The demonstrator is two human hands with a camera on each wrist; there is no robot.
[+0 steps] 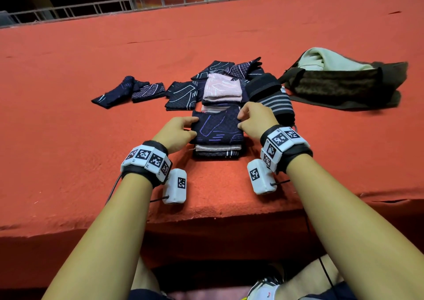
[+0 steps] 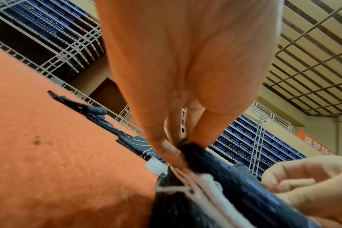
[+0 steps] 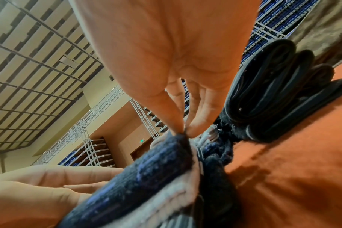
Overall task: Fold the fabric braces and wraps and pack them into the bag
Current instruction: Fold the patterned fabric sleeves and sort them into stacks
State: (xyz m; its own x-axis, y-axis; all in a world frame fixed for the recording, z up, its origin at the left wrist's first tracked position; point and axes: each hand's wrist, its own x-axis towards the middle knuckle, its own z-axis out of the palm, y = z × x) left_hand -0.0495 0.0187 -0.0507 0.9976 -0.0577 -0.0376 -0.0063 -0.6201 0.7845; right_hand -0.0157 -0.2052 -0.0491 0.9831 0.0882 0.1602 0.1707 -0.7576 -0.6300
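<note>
A near stack (image 1: pixel 217 139) of folded braces sits on the orange tabletop (image 1: pixel 68 120), close to the front edge. It is the landmark here.

Far to the left of the stack lie two loose dark braces (image 1: pixel 128 92), partly on top of each other. A bit closer, up and left of the stack, is a flat dark brace with white lines (image 1: pixel 182 95).

The left hand (image 1: pixel 176 134) is at the left edge of the stack. Its fingers (image 2: pixel 166 148) are bent and pinch the left side of the top dark blue brace (image 1: pixel 218 125). That brace has purple lines on it. Under it you can see a pink layer and another dark one.

Just behind the stack is a second pile with a folded pink brace (image 1: pixel 222 88) on top. More dark braces (image 1: pixel 231 69) lie in a heap behind that.

The right hand (image 1: pixel 254 120) is at the right edge of the stack. Its thumb and fingers (image 3: pixel 193 129) pinch the far right corner of the same top brace.

Just right of the stack, touching close, is a rolled black wrap with grey stripes (image 1: pixel 273 97).

Far right of the stack lies the brown bag (image 1: pixel 344 84). It is open, and a pale green cloth (image 1: pixel 321 59) sticks out of its top.
</note>
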